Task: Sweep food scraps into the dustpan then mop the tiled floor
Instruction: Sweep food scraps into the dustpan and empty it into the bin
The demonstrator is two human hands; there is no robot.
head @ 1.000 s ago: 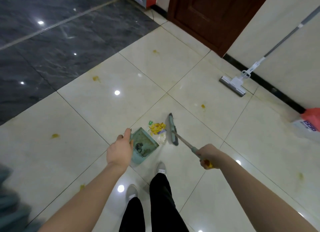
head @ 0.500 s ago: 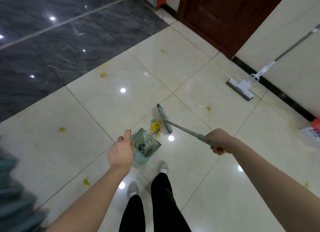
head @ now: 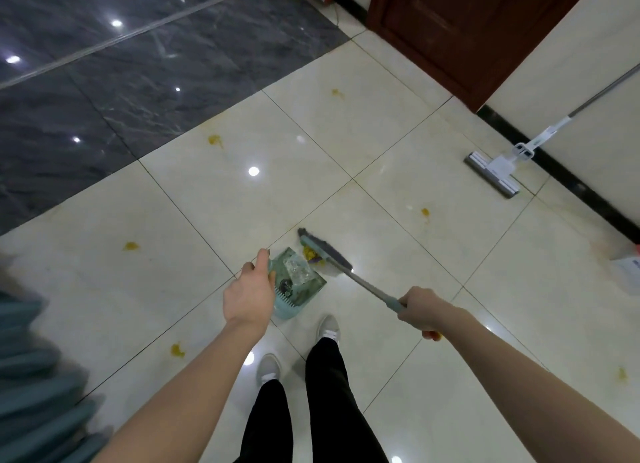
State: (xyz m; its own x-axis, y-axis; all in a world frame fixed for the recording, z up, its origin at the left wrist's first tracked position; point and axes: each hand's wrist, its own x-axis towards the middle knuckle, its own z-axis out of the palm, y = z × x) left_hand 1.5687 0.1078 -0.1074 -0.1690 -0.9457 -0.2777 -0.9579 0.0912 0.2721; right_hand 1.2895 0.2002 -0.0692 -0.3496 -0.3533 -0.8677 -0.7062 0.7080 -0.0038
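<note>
A pale green dustpan (head: 298,286) is held tilted on the cream tiled floor (head: 214,227), just ahead of the person's two grey shoes. The left hand (head: 249,294) is wrapped over the dustpan's near edge, its grip clamped there with the thumb raised toward the rim. Inside the pan a crumpled clear wrapper (head: 298,272) and some dark bits are seen.

The broom (head: 325,253) is held by the right hand (head: 424,312), whose grip is closed around the teal end of the grey handle. The broom head is laid against the dustpan's far open edge, and a small heap of yellow food scraps (head: 310,254) is pressed between the bristles and the pan's lip, right at the mouth of the pan.

Yellow smears are scattered over the tiles: one to the left of the hands (head: 131,246), one near the left forearm (head: 177,350), one by the dark floor border (head: 214,140), one farther off toward the door (head: 336,93), one to the right of the broom head (head: 425,212), and one at the lower right (head: 622,374).

A flat mop (head: 493,173) is rested with its head on the floor and its pole leaned against the cream wall, well apart from the dustpan. A brown door (head: 467,23) is seen behind it, and dark marbled tiles (head: 104,99) are laid across the upper left.
</note>
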